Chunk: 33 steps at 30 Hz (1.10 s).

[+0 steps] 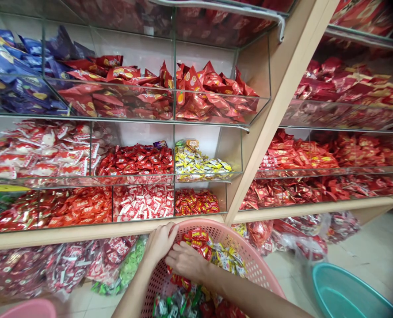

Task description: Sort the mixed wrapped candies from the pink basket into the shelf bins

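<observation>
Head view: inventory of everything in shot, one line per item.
shelf unit: one, pale wood with clear bins, filling the back
blue packets: many, blue, top-left bins
red foil packets: many, red and gold, upper and lower bins
red-and-white packets: many, red and white, left and bottom bins
yellow packets: many, yellow and white, middle bin
bagged packets: several bags, mostly red, some green, along the shelf base
plastic basket: one, pink, bottom centre
basket packets: many, red, yellow and green, inside basket
basin: one, teal, lower right
tub: one, pink, lower-left corner
left hand: one, bare, at basket rim
right hand: one, bare, over basket packets
</observation>
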Tool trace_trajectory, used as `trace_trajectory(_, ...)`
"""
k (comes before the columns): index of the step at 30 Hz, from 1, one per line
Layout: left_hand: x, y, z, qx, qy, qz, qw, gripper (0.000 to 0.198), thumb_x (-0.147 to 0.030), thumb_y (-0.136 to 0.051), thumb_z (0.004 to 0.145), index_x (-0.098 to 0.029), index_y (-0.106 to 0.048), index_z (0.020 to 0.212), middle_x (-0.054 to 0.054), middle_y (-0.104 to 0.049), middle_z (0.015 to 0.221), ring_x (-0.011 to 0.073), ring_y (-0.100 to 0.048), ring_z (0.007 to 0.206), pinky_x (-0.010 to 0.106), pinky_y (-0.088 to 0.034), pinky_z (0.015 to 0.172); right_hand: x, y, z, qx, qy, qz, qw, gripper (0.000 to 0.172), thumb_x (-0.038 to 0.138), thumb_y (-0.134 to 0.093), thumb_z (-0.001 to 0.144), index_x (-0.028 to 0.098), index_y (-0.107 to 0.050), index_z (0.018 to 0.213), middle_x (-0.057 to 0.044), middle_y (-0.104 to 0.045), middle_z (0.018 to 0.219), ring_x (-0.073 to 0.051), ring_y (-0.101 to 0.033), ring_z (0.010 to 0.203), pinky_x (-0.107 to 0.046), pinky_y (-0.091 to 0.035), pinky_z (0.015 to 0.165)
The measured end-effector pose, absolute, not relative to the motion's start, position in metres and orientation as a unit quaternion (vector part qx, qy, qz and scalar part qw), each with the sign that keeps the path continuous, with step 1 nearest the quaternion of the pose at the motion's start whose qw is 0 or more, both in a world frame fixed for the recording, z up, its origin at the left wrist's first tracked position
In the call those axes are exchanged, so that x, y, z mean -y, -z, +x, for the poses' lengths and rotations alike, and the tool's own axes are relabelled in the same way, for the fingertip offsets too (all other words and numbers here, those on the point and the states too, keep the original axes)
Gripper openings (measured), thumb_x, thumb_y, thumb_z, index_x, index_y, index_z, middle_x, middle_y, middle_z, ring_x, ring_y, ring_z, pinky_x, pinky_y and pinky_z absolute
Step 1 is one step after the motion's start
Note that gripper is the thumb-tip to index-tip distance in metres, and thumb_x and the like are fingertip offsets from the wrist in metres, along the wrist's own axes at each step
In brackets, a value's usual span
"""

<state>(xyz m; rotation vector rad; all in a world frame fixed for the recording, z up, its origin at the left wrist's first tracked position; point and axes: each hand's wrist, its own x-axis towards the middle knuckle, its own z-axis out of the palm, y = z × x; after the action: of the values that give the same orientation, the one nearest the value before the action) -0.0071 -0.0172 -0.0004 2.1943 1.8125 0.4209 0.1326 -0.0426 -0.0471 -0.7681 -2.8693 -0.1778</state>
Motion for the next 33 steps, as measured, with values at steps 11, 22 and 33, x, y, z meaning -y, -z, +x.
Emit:
trace_trajectory(11, 0.014, 0.007, -0.010, -0.613, -0.167, 0.760, 0.138, 0.039, -0.047, -0.027, 0.093, -0.026, -0.060, 0.092, 0.003, -0.069, 0.082, 0.0195, -0.064, 0.080, 0.024, -0.035, 0.065, 0.046, 0.035, 0.141, 0.936, 0.041, -0.327, 0.123, 0.020, 0.029, -0.052, 0.087, 0.021, -0.054, 0.105, -0.003, -0.061, 0.098, -0.020, -0.050, 0.093, -0.034, -0.039, 0.081)
trace_trajectory(22, 0.013, 0.005, -0.007, -0.609, -0.160, 0.764, 0.141, 0.042, -0.046, -0.026, 0.093, -0.024, -0.061, 0.092, 0.004, -0.069, 0.082, 0.0194, -0.064, 0.080, 0.025, -0.034, 0.064, 0.087, 0.049, 0.233, 0.801, 0.007, -0.575, 0.166, 0.077, 0.026, -0.067, 0.070, 0.019, -0.029, 0.137, -0.010, -0.055, 0.118, -0.029, -0.047, 0.099, -0.042, -0.040, 0.081)
trace_trajectory(33, 0.015, 0.006, -0.009, -0.614, -0.163, 0.760, 0.140, 0.041, -0.047, -0.025, 0.093, -0.026, -0.060, 0.092, 0.004, -0.068, 0.081, 0.0203, -0.064, 0.079, 0.024, -0.034, 0.062, 0.079, 0.058, 0.220, 0.795, -0.012, -0.590, 0.141, 0.076, 0.016, -0.061, 0.069, 0.020, -0.031, 0.138, -0.010, -0.061, 0.110, -0.027, -0.050, 0.094, -0.040, -0.039, 0.080)
